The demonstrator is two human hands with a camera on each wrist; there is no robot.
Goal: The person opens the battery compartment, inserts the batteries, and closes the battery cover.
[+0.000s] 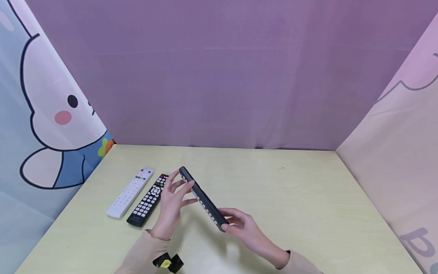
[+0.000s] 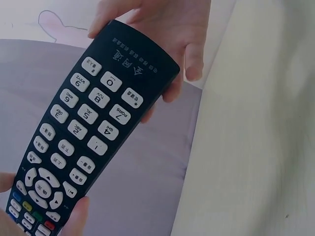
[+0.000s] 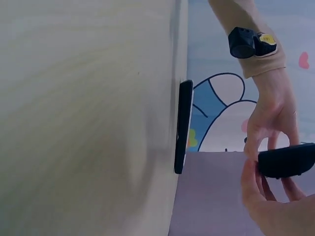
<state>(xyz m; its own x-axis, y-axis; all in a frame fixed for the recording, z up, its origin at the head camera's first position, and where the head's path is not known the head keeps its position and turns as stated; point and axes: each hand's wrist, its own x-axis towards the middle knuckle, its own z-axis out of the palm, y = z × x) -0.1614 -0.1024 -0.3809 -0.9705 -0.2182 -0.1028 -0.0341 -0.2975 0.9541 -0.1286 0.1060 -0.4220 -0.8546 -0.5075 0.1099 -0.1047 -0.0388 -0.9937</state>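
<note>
Both hands hold a black remote control (image 1: 205, 199) above the table, tilted with its far end higher. The left hand (image 1: 172, 201) pinches its upper left part between thumb and fingers. At the lower right end, the right hand (image 1: 241, 226) grips it by the edges. In the left wrist view the button face of this remote (image 2: 74, 128) shows white number keys, a round navigation pad and coloured keys. A second black remote (image 1: 147, 201) lies face up beside the left hand, partly covered by it. Left of that lies a white remote (image 1: 130, 193), also face up.
The pale wooden table (image 1: 308, 205) is bounded by a purple cloth (image 1: 222, 76) at the back. Printed cartoon cloths stand on the left (image 1: 51, 114) and right (image 1: 403, 160). A small black camera (image 1: 168, 262) is strapped to the left wrist.
</note>
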